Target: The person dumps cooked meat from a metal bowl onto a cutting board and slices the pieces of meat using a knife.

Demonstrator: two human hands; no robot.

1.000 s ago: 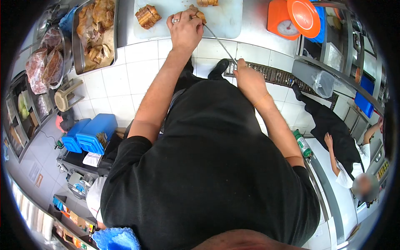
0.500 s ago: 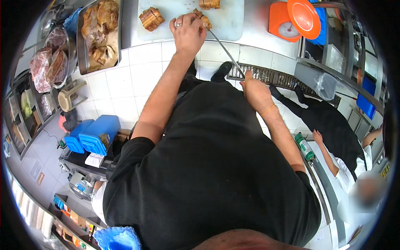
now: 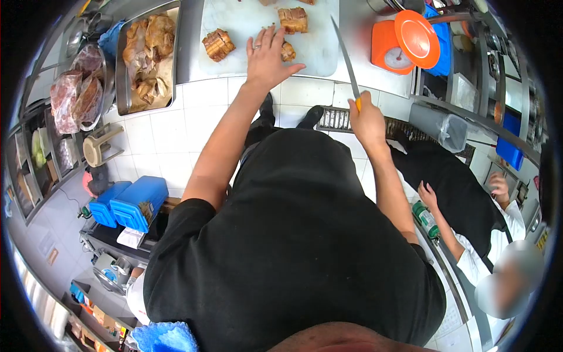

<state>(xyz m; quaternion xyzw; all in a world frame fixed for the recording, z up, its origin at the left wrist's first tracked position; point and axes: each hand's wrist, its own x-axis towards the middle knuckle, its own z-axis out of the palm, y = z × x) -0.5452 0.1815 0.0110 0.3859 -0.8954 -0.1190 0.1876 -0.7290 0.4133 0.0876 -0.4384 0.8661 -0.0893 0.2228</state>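
Note:
My left hand (image 3: pixel 271 63) lies over the white cutting board (image 3: pixel 246 14) with its fingers spread and thumb out. Beside it, partly hidden by the fingers, is a small browned piece of roast meat (image 3: pixel 288 52); whether the hand touches it I cannot tell. Just above the fingertips sits a larger chunk of roast meat (image 3: pixel 292 20), and another chunk (image 3: pixel 219 45) lies to the left. My right hand (image 3: pixel 368 121) is closed round the yellow handle of a long knife (image 3: pixel 347 57). The blade points away from me, over the board's right edge.
Left of the board stands a metal tray (image 3: pixel 122 88) of cooked poultry, with bagged meat (image 3: pixel 73 97) beyond it. An orange scale (image 3: pixel 384 44) with an orange plate (image 3: pixel 417 39) is on the right. A co-worker in a dark apron (image 3: pixel 446 182) stands at my right.
My right hand has swung the knife away from the meat, its blade now upright to the right. My left hand has let go of the meat and spread its fingers.

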